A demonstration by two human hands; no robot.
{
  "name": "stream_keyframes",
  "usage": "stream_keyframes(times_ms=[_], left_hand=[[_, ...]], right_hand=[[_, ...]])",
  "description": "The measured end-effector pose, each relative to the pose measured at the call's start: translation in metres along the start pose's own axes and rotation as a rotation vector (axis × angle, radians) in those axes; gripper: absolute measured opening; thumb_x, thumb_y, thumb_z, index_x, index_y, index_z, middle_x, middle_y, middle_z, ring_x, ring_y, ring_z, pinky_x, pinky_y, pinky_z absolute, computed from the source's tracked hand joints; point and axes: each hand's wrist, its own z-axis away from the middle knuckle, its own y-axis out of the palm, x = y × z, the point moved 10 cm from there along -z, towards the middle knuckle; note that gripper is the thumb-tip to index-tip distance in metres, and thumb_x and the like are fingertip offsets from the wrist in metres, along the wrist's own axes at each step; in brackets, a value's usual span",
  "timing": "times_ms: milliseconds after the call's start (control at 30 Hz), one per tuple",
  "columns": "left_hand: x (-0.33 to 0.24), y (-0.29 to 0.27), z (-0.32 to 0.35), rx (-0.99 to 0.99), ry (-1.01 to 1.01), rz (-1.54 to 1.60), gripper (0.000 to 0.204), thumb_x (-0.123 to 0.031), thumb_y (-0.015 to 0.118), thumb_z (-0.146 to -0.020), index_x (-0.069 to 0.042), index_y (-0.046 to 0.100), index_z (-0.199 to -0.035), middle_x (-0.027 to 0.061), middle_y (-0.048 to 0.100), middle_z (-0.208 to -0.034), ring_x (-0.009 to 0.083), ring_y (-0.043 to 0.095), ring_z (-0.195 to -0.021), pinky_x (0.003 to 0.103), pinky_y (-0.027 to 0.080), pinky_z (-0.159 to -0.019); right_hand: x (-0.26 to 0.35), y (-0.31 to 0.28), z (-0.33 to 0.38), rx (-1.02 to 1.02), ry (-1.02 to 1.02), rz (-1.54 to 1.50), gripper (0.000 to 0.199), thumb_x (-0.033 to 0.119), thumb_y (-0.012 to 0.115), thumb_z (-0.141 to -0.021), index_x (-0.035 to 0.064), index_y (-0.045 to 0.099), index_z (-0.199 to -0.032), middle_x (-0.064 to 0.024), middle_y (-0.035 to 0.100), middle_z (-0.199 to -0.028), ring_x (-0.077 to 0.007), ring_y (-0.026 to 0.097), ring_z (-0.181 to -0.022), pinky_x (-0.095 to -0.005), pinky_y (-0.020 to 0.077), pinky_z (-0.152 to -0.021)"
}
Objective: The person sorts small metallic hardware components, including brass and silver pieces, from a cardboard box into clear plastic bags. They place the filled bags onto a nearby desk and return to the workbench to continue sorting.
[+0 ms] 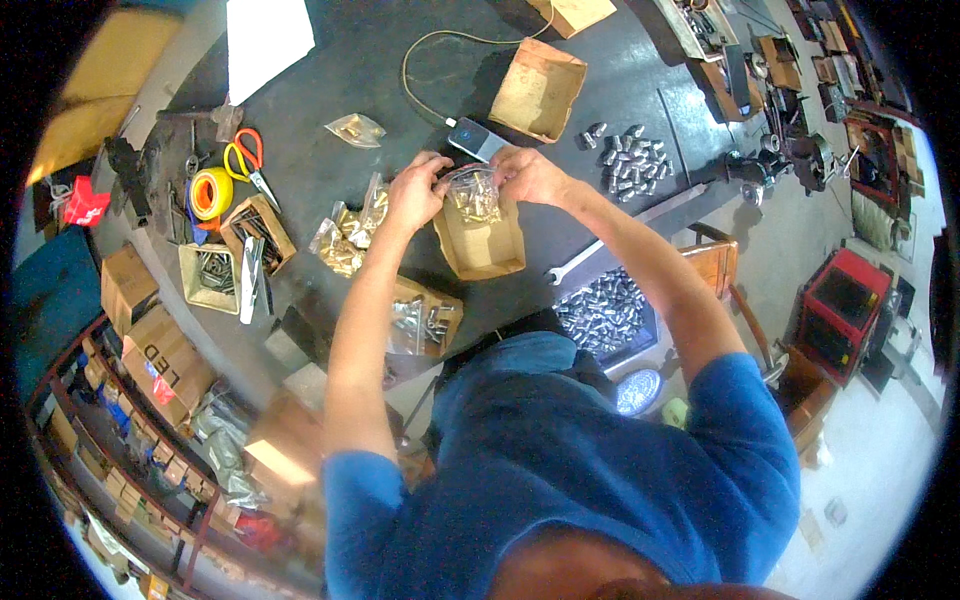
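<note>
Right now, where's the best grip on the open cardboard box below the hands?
Probably the cardboard box's near end wall, from the person's side: with the top open, its rim could be pinched, thumb inside, fingers outside. The far end looks crowded: the clear bag of brass-coloured parts is over it, with the left hand and right hand at the bag's sides.

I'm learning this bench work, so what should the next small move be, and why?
Probably pinch the clear bag shut along its top: the left hand and right hand hold its upper edge from either side above the cardboard box, and brass-coloured pieces seem to be inside.
</note>
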Motion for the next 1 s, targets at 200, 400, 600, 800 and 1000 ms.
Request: stream_keyframes(times_ms=[200, 400, 600, 800, 1000], left_hand=[[0.019, 0.021, -0.001, 0.155, -0.168, -0.152, 0.025, -0.016, 0.065, -0.073, -0.009, 0.063, -0.097, 0.0124, 0.065, -0.089, 0.0318, 0.061, -0.086, 0.041, 0.048, -0.076], [0.018, 0.026, 0.006, 0.241, -0.138, -0.221, 0.018, -0.017, 0.06, -0.076, -0.007, 0.064, -0.092, 0.0163, 0.064, -0.083, 0.035, 0.06, -0.084, 0.044, 0.048, -0.074], [-0.011, 0.028, 0.059, 0.101, 0.058, -0.074, 0.014, -0.011, 0.059, -0.08, -0.002, 0.062, -0.089, 0.0182, 0.062, -0.084, 0.0355, 0.06, -0.079, 0.041, 0.048, -0.071], [-0.006, 0.014, 0.056, 0.02, 0.027, -0.152, 0.014, -0.014, 0.056, -0.081, -0.004, 0.061, -0.089, 0.0155, 0.062, -0.089, 0.0342, 0.06, -0.079, 0.043, 0.049, -0.069], [-0.007, 0.021, 0.043, 0.055, 0.089, -0.26, 0.017, -0.019, 0.057, -0.08, -0.007, 0.062, -0.091, 0.0113, 0.063, -0.086, 0.0327, 0.06, -0.079, 0.043, 0.049, -0.069]], right_hand=[[-0.026, 0.01, 0.007, 0.03, 0.327, -0.109, 0.019, 0.001, 0.061, -0.061, 0.0027, 0.065, -0.079, -0.0137, 0.06, -0.096, -0.031, 0.057, -0.088, -0.0316, 0.0479, -0.076], [0.007, 0.009, 0.003, 0.026, -0.009, 0.117, 0.017, 0.006, 0.06, -0.059, 0.0011, 0.061, -0.075, -0.0155, 0.06, -0.083, -0.0328, 0.057, -0.08, -0.0378, 0.0483, -0.072], [0.029, 0.0, 0.047, 0.021, 0.381, -0.141, 0.03, -0.003, 0.056, -0.059, 0.0002, 0.063, -0.088, -0.0159, 0.061, -0.102, -0.0327, 0.057, -0.096, -0.0371, 0.0475, -0.082], [0.04, -0.01, 0.03, -0.036, 0.18, -0.042, 0.033, -0.003, 0.056, -0.058, -0.0007, 0.063, -0.09, -0.0157, 0.06, -0.104, -0.0326, 0.056, -0.099, -0.0365, 0.0466, -0.084], [0.024, -0.005, 0.034, -0.069, 0.359, -0.065, 0.027, -0.003, 0.058, -0.058, -0.002, 0.063, -0.085, -0.0159, 0.061, -0.101, -0.0317, 0.057, -0.096, -0.0354, 0.0482, -0.081]])
